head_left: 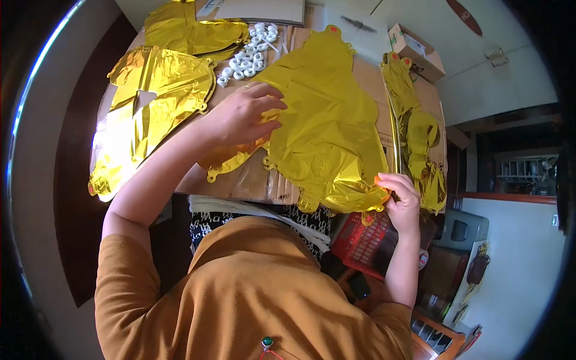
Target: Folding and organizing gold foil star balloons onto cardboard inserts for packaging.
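A large gold foil balloon (327,114), flat and creased, lies across the middle of the cardboard-covered table (279,186). My right hand (401,198) is closed on its near right corner, where the foil bunches up and a bit of orange shows by the fingertips. At the balloon's left edge is my left hand (255,111), fingers apart and curved, with nothing seen in it. Whether it touches the foil I cannot tell. Under my left wrist another piece of gold foil (231,162) is partly hidden.
More flat gold foil balloons (174,78) lie on the left, with a folded stack (192,30) behind them. Several small white rolls (243,63) sit at the back. On the right are further foil pieces (420,129) and a small cardboard box (417,51). A red basket (366,240) stands below the table edge.
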A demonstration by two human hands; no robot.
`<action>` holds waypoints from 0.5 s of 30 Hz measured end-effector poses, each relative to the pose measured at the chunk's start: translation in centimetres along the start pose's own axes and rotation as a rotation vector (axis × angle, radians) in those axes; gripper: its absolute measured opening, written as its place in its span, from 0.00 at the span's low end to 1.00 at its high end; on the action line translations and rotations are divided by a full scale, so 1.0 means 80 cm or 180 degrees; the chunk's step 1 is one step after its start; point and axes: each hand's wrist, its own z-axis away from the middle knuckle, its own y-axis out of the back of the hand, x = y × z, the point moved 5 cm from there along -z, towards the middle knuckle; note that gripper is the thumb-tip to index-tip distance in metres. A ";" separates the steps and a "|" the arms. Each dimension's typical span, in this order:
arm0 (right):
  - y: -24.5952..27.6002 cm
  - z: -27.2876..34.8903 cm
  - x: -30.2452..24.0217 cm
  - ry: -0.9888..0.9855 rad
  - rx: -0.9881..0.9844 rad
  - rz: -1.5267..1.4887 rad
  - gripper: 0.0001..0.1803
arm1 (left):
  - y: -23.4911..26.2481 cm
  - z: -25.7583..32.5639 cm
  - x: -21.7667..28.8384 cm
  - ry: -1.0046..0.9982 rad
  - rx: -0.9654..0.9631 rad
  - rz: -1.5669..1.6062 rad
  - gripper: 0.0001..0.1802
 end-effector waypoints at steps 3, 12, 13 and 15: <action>0.001 0.003 -0.001 -0.0050 -0.0015 0.0063 0.19 | -0.016 -0.014 0.008 -0.0388 0.0066 -0.0147 0.23; -0.012 0.114 -0.026 -0.1903 0.0229 -0.0148 0.28 | -0.046 -0.012 0.010 -0.0506 -0.0174 -0.0147 0.29; -0.035 0.139 -0.024 -0.2270 -0.0136 -0.0543 0.27 | -0.046 -0.012 0.011 -0.0481 -0.0193 -0.0110 0.29; -0.077 0.162 -0.035 -0.3052 -0.0422 -0.1781 0.27 | -0.047 -0.012 0.010 -0.0517 -0.0220 -0.0127 0.29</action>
